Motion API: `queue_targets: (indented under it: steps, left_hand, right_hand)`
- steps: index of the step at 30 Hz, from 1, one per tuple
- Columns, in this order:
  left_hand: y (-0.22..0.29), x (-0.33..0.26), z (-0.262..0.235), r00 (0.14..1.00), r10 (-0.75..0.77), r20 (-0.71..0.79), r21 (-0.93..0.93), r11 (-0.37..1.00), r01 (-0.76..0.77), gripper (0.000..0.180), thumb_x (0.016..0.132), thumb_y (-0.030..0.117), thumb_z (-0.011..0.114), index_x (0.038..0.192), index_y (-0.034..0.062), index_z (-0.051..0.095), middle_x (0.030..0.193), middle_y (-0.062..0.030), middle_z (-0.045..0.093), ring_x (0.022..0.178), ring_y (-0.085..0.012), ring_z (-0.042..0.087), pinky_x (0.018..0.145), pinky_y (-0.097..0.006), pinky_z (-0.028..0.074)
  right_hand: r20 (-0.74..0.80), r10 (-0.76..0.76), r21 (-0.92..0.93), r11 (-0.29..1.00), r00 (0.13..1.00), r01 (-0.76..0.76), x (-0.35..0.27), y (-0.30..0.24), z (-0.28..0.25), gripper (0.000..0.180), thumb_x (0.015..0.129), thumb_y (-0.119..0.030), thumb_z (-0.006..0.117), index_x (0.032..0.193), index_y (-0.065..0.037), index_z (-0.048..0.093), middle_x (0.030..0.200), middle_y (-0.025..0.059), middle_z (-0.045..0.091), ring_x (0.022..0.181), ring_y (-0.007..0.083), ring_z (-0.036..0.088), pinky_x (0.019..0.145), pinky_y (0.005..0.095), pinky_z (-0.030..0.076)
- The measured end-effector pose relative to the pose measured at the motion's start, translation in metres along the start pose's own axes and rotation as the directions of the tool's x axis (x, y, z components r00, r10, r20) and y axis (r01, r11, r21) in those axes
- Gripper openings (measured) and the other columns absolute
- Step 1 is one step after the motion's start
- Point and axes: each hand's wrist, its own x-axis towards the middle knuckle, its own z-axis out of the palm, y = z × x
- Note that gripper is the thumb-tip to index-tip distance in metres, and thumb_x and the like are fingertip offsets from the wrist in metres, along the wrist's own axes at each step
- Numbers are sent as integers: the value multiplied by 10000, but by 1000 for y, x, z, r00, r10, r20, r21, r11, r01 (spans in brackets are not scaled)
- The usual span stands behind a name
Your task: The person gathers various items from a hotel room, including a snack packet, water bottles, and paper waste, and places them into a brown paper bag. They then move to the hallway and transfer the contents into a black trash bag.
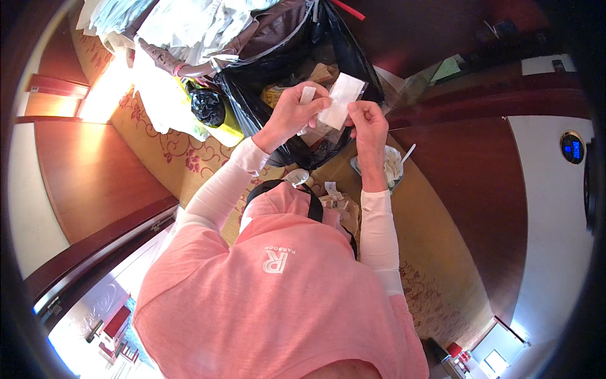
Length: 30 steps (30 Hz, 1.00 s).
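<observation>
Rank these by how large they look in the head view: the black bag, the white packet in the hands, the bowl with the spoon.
1. black bag
2. bowl, partly hidden behind the right forearm
3. white packet
The bowl and the packet look close in size, so their order is unsure.

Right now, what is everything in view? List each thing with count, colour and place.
packet: one, white, held between both hands over the bag
black bag: one, open, ahead of the hands
small black bag: one, tied, left of the big bag
linen: a heap, white, top left
bowl: one, holding white scraps, under the right wrist
carpet: tan with red pattern
left hand: one, on the packet
right hand: one, on the packet
</observation>
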Motion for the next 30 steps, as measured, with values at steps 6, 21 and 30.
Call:
queue_targets:
  steps: [6,21,30]
  left_hand:
    - [6,-6,5,991,-76,107,-43,996,81,231,947,242,572,1053,46,633,665,27,550,509,-37,465,431,-194,330]
    - [-7,3,1,993,-115,-37,96,988,118,219,858,203,700,979,24,660,788,12,636,635,-36,544,507,-186,400]
    - [-2,16,-27,974,-47,-223,-448,892,-59,118,914,198,623,893,81,616,777,10,603,645,-72,530,557,-219,389]
  right_hand:
    - [38,18,83,996,999,-21,6,8,-4,195,920,-226,616,835,-50,630,686,-35,562,574,23,440,499,176,322]
    - [29,-34,13,999,999,33,4,10,-3,194,939,-184,560,869,-25,647,688,-27,560,567,31,422,509,187,321]
    - [-223,12,-239,969,975,-67,25,44,-13,222,879,-202,571,808,-5,647,659,30,605,598,110,522,587,269,402]
